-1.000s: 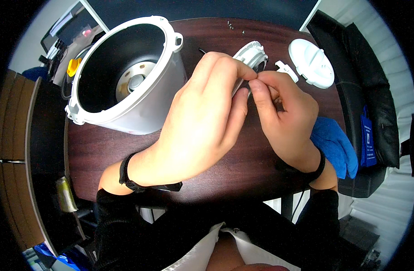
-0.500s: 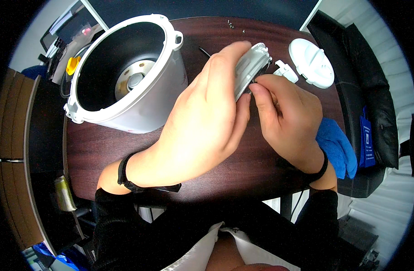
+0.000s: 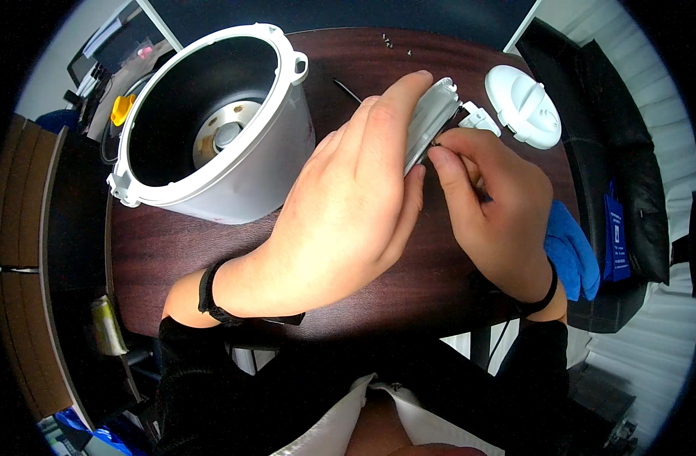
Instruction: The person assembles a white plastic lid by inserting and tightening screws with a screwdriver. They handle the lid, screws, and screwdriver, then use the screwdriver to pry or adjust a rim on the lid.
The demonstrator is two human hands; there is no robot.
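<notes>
My left hand (image 3: 348,182) is wrapped round a long white plastic part (image 3: 433,118) with a ribbed, moulded edge, tilted up above the table. My right hand (image 3: 500,194) has thumb and forefinger pinched together at that part's right side; what lies between the fingertips is too small to make out. To the left stands a white rice cooker body (image 3: 287,152) without a lid, its dark inside showing a round heating plate (image 3: 228,135). Just beyond my right hand lie a small white plastic piece (image 3: 481,119) and a white oval cover (image 3: 524,106).
Several small screws (image 3: 388,43) lie at the table's far edge. A black cord end (image 3: 348,90) shows behind my left hand. A blue cloth (image 3: 572,251) sits by my right wrist. A black sofa (image 3: 621,137) stands beyond the dark wooden table (image 3: 203,258).
The white part has turned slightly and shifted a little right in my left hand. My right hand has moved slightly right and down, its fingertips still pinched beside the part.
</notes>
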